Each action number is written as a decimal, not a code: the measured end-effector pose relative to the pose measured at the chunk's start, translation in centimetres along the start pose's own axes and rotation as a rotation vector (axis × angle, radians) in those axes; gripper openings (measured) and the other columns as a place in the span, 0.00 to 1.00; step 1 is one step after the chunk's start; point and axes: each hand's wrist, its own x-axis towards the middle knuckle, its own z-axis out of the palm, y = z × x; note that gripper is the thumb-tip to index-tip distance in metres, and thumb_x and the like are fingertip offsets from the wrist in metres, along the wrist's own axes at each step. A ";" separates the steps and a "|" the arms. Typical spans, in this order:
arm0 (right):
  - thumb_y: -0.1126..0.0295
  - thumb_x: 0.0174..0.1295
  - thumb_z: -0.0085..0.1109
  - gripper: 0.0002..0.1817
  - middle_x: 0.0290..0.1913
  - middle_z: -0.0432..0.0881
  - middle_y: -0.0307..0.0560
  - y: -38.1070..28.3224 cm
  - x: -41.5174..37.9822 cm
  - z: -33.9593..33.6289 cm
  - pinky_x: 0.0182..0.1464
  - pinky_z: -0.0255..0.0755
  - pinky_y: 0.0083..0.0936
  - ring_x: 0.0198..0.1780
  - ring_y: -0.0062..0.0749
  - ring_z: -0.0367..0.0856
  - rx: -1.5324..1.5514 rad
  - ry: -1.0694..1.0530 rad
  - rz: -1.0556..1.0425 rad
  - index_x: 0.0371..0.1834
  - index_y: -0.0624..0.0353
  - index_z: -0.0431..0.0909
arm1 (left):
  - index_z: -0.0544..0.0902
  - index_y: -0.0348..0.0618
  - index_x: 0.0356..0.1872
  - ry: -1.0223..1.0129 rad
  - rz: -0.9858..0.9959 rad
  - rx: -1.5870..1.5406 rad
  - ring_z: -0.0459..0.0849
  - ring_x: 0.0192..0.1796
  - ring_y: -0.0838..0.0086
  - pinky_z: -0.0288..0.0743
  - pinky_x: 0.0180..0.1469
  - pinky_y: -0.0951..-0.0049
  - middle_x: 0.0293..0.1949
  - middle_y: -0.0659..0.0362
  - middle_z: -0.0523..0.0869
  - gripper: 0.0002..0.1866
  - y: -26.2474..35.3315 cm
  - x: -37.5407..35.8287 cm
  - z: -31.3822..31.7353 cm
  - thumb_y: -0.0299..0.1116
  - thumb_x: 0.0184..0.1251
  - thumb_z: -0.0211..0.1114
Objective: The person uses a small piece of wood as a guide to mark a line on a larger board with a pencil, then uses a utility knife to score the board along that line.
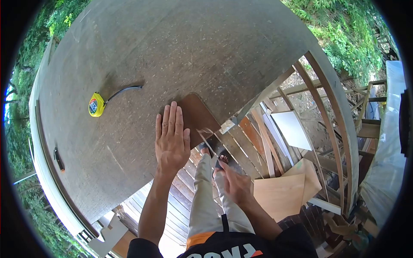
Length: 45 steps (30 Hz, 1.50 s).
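My left hand (172,135) lies flat with fingers stretched out and pressed down, overlapping the left side of a small dark brown board (195,114). That board rests at the near edge of a large worn tabletop (142,47), its near side meeting the edge. Below the edge, my right hand (234,182) is closed around a thin, blade-like tool (209,144). The tool's narrow end reaches up to the board's near edge; blur and the fingers hide its exact kind.
A yellow tape measure (97,105) with a dark strap lies on the tabletop, and a black cutter (58,160) lies far left. Wood offcuts (279,193) and a white panel (291,130) sit below at right. My feet (223,159) stand on a slatted floor.
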 end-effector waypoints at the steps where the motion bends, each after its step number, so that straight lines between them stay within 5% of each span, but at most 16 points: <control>1: 0.77 0.66 0.61 0.20 0.36 0.89 0.49 -1.1 1.1 -0.6 0.27 0.78 0.30 0.28 0.35 0.88 -0.013 -0.114 0.073 0.62 0.63 0.77 | 0.59 0.33 0.77 0.004 -0.004 0.007 0.54 0.82 0.55 0.41 0.82 0.53 0.80 0.47 0.58 0.30 0.0 0.0 0.0 0.39 0.80 0.41; 8: 0.77 0.64 0.62 0.19 0.35 0.89 0.37 -1.8 6.0 2.0 0.25 0.77 0.26 0.26 0.28 0.86 -0.139 -0.087 0.074 0.59 0.58 0.78 | 0.60 0.34 0.77 0.023 -0.007 -0.004 0.55 0.82 0.54 0.41 0.82 0.53 0.79 0.47 0.59 0.30 0.0 0.2 0.0 0.37 0.79 0.43; 10: 0.69 0.68 0.60 0.12 0.21 0.79 0.39 -1.5 6.3 2.6 0.17 0.67 0.28 0.21 0.29 0.82 -0.142 0.014 0.034 0.52 0.57 0.78 | 0.60 0.34 0.77 0.026 -0.003 -0.003 0.55 0.81 0.54 0.41 0.82 0.53 0.79 0.47 0.59 0.30 0.0 0.1 0.1 0.37 0.79 0.43; 14: 0.69 0.68 0.61 0.11 0.20 0.78 0.39 -1.6 6.3 2.4 0.17 0.67 0.27 0.21 0.28 0.82 -0.187 0.000 0.046 0.51 0.56 0.78 | 0.60 0.33 0.77 0.028 0.001 0.007 0.55 0.81 0.54 0.41 0.82 0.52 0.79 0.47 0.60 0.30 0.0 0.2 0.0 0.38 0.79 0.42; 17: 0.74 0.64 0.64 0.16 0.30 0.88 0.36 -1.5 6.3 2.3 0.21 0.74 0.25 0.23 0.26 0.85 -0.196 -0.038 0.065 0.56 0.58 0.80 | 0.60 0.33 0.77 0.023 -0.002 -0.001 0.55 0.81 0.53 0.42 0.82 0.51 0.79 0.47 0.59 0.31 -0.1 0.1 0.1 0.38 0.78 0.45; 28: 0.73 0.64 0.65 0.16 0.19 0.79 0.37 -1.5 6.4 2.3 0.19 0.69 0.27 0.18 0.25 0.79 -0.202 -0.025 0.043 0.55 0.57 0.80 | 0.60 0.33 0.77 0.028 0.006 0.007 0.54 0.82 0.53 0.42 0.82 0.51 0.79 0.47 0.59 0.31 -0.4 0.0 0.4 0.38 0.78 0.46; 38: 0.72 0.65 0.63 0.17 0.22 0.78 0.40 -0.7 6.0 2.6 0.19 0.70 0.27 0.21 0.29 0.82 -0.176 -0.040 0.028 0.57 0.58 0.77 | 0.62 0.29 0.75 0.033 0.007 0.010 0.56 0.81 0.52 0.43 0.81 0.51 0.78 0.45 0.61 0.29 -0.1 0.1 0.1 0.38 0.80 0.41; 45: 0.79 0.66 0.60 0.18 0.34 0.88 0.47 0.4 0.9 1.6 0.26 0.78 0.27 0.30 0.33 0.89 -0.041 -0.099 0.081 0.59 0.62 0.78 | 0.58 0.34 0.77 -0.014 0.010 -0.003 0.52 0.82 0.57 0.40 0.82 0.52 0.80 0.49 0.57 0.31 0.0 0.1 0.0 0.39 0.79 0.45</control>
